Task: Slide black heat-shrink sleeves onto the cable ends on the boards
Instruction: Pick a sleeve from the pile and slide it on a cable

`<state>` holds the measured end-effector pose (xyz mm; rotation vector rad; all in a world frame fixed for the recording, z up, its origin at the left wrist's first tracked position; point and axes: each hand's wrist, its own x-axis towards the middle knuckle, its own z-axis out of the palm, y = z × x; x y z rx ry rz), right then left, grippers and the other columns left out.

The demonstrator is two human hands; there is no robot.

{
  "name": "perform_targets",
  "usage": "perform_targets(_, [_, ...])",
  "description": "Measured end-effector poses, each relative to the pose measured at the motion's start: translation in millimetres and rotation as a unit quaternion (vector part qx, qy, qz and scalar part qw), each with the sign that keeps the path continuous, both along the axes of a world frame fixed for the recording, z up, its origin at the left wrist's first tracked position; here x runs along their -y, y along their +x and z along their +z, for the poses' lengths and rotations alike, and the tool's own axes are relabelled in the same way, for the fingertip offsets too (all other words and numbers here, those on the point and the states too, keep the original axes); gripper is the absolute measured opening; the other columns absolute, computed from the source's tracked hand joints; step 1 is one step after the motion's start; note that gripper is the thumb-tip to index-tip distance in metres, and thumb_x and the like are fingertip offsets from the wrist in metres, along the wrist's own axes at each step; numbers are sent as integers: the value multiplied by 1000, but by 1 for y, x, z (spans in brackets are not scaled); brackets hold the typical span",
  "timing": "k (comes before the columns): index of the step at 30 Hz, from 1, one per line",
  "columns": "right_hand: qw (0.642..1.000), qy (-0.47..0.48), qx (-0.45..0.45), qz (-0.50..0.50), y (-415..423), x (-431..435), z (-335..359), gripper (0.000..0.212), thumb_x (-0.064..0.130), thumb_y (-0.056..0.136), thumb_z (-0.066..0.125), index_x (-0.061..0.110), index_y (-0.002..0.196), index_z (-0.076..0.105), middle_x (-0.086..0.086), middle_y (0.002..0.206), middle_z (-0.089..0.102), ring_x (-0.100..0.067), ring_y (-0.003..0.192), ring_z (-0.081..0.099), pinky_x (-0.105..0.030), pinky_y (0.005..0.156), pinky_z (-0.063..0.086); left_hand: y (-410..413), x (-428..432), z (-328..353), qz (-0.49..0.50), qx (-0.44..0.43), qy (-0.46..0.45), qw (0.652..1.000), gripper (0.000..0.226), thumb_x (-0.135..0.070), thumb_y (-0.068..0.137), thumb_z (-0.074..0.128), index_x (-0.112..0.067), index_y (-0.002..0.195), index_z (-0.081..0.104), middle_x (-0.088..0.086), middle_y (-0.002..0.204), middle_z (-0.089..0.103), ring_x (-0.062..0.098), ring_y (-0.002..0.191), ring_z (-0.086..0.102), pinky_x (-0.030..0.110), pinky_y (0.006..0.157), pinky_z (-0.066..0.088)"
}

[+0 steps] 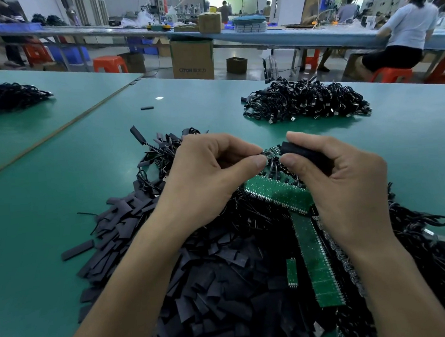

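My left hand [211,174] pinches a small green board end [270,152] with black wires at mid-frame. My right hand [342,184] holds a black heat-shrink sleeve [303,151] whose open mouth meets that board end. Below the hands lie long green board strips [318,259] with rows of silver pads, one angled under my right hand. A big heap of flat black sleeves [196,274] covers the table in front of me, mixed with black cables [153,167].
A pile of black cables with metal plugs [306,100] lies at the back right of the green table [50,231]. Another black pile [6,94] sits far left. One loose sleeve [147,108] lies alone. A seated person [406,32] works at a far bench.
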<state>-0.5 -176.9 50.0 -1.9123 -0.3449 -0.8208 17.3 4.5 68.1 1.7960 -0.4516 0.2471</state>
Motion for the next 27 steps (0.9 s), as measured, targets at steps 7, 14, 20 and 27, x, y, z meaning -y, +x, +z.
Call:
perform_targets(7, [1000, 7, -7, 29, -2, 3, 1, 28, 35, 81, 69, 31, 109, 68, 25, 93, 69, 4, 79, 70, -11, 73, 54, -1, 1, 0, 3, -4, -1, 1000, 4, -19, 82, 80, -20, 85, 77, -4, 73, 75, 6, 64, 67, 17, 63, 55])
perform_targets(14, [998, 55, -14, 33, -1, 3, -1, 22, 32, 82, 71, 26, 103, 72, 16, 83, 73, -3, 68, 71, -9, 65, 51, -3, 3, -1, 5, -14, -16, 1000, 5, -19, 82, 81, -19, 85, 77, 1, 75, 76, 22, 72, 72, 28, 68, 59])
perform_targets(20, [998, 39, -17, 35, -1, 1, 1, 27, 35, 77, 72, 37, 104, 68, 24, 91, 71, 2, 76, 71, -12, 73, 55, 0, 3, -3, -1, -10, -24, 1000, 5, -18, 82, 81, -19, 85, 77, 1, 75, 75, 25, 73, 71, 31, 68, 58])
perform_targets(27, [998, 33, -33, 49, -2, 2, 1, 30, 42, 75, 72, 37, 105, 69, 28, 92, 72, 0, 73, 71, -11, 70, 54, 1, 1, -3, -21, -11, -26, 999, 5, -16, 83, 79, -20, 84, 77, 0, 74, 75, 6, 64, 66, 17, 63, 55])
